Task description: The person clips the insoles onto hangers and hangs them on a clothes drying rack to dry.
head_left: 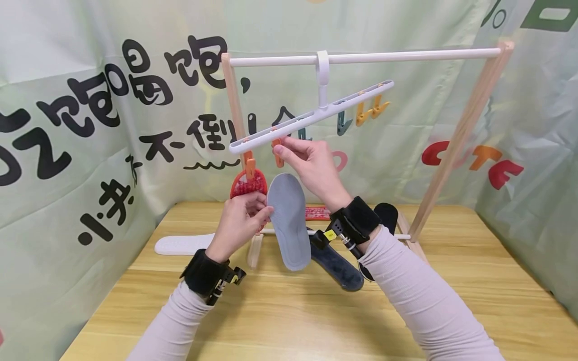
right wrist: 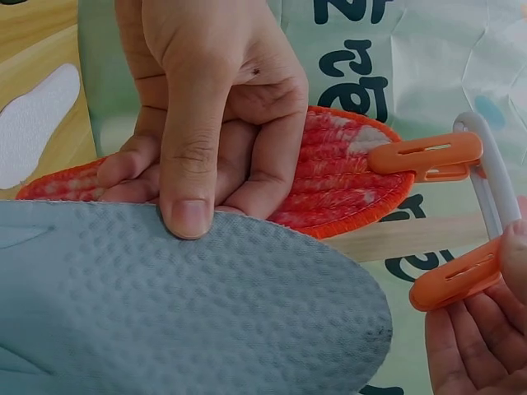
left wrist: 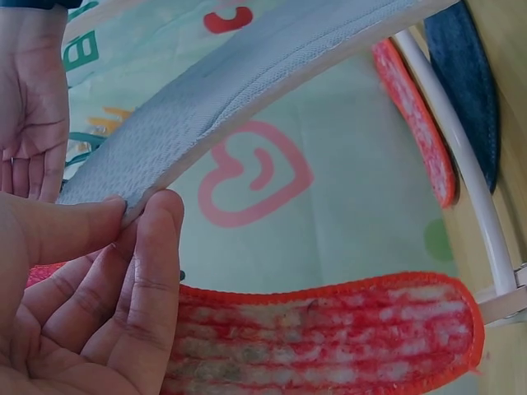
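My left hand point(head_left: 241, 218) pinches the edge of a grey insole point(head_left: 290, 220) between thumb and fingers, holding it up below the hanger point(head_left: 311, 116). With my right hand point(head_left: 316, 168) I grip an orange clothespin point(right wrist: 457, 276) that hangs from the hanger's lower left part. The top of the grey insole is just below this clothespin, apart from it. Beside it, a red insole point(right wrist: 346, 173) hangs from another orange clothespin point(right wrist: 428, 156) at the hanger's left end. In the head view my left hand hides much of the red insole.
The tilted hanger hangs on a white rod point(head_left: 406, 55) of a wooden frame point(head_left: 460, 140). Teal point(head_left: 343, 124) and yellow clothespins point(head_left: 363, 114) hang to the right. On the table point(head_left: 429, 311) lie a white insole point(head_left: 182, 244), a dark blue insole point(head_left: 338, 265), a red one point(head_left: 317, 213) and a black one point(head_left: 386, 215).
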`<action>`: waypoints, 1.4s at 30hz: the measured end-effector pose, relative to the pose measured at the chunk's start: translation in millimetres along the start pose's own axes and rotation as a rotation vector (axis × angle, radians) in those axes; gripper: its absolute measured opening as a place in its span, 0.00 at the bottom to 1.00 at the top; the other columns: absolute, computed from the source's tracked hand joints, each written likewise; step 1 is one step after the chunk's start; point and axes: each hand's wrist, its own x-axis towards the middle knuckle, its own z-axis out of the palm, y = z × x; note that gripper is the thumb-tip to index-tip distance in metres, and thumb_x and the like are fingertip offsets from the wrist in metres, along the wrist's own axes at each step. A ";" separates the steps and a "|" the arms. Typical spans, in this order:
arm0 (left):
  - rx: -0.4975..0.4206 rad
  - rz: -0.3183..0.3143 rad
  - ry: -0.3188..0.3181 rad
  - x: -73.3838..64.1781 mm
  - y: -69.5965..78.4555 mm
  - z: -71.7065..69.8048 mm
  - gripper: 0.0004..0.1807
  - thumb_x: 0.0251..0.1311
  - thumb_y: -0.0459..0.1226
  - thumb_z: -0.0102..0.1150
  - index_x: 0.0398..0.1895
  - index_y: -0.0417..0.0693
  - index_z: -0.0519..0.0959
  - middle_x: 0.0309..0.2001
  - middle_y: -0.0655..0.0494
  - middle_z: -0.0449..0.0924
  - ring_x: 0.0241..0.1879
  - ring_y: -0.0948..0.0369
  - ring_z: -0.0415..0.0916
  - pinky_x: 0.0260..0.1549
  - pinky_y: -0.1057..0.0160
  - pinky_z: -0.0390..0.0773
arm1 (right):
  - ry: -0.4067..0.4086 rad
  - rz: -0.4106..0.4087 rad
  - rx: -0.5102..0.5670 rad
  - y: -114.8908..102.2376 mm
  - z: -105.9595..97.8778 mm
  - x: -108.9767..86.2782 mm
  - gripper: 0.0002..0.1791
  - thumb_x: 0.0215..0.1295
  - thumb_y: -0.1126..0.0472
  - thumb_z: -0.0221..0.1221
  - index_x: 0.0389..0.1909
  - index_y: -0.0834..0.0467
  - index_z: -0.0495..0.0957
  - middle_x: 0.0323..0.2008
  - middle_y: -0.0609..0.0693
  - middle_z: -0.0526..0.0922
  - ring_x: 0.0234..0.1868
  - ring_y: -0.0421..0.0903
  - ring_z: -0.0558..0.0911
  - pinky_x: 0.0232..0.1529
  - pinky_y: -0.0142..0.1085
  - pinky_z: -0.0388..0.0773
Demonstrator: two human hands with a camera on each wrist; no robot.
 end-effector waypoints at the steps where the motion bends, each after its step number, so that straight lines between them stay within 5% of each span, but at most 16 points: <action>1: 0.002 0.000 0.002 0.1 0.2 -0.4 0.03 0.67 0.32 0.72 0.37 0.43 0.85 0.29 0.50 0.89 0.25 0.58 0.84 0.24 0.66 0.82 | 0.005 -0.004 -0.005 -0.3 0.2 0.0 0.20 0.76 0.53 0.67 0.64 0.54 0.86 0.55 0.53 0.92 0.61 0.44 0.88 0.66 0.44 0.83; 13: -0.006 0.006 0.050 0.9 -0.1 -2.6 0.04 0.66 0.31 0.72 0.39 0.40 0.86 0.30 0.48 0.90 0.27 0.57 0.88 0.31 0.70 0.83 | 0.042 -0.030 -0.009 -3.3 2.9 0.1 0.18 0.75 0.53 0.68 0.61 0.53 0.88 0.51 0.53 0.93 0.58 0.43 0.90 0.62 0.42 0.84; 19: -0.008 0.008 0.069 1.4 1.8 -3.5 0.03 0.66 0.31 0.72 0.39 0.41 0.86 0.31 0.48 0.90 0.30 0.51 0.89 0.31 0.70 0.82 | 0.043 -0.028 -0.003 -3.7 3.0 -0.7 0.18 0.74 0.53 0.68 0.61 0.53 0.88 0.51 0.53 0.93 0.58 0.43 0.90 0.62 0.42 0.84; 29: 0.016 0.014 0.081 1.5 4.3 -5.2 0.03 0.67 0.33 0.72 0.38 0.42 0.87 0.30 0.51 0.90 0.28 0.60 0.88 0.30 0.68 0.83 | 0.044 -0.021 0.000 -4.8 2.8 -0.7 0.18 0.74 0.53 0.68 0.61 0.52 0.88 0.50 0.53 0.93 0.58 0.43 0.90 0.62 0.42 0.84; 42: 0.015 0.031 0.092 0.4 7.5 -4.9 0.03 0.66 0.32 0.73 0.38 0.41 0.87 0.30 0.49 0.90 0.29 0.55 0.89 0.29 0.70 0.81 | 0.047 -0.039 -0.007 -1.9 2.6 0.3 0.17 0.75 0.54 0.68 0.59 0.52 0.89 0.49 0.53 0.94 0.57 0.42 0.90 0.61 0.40 0.84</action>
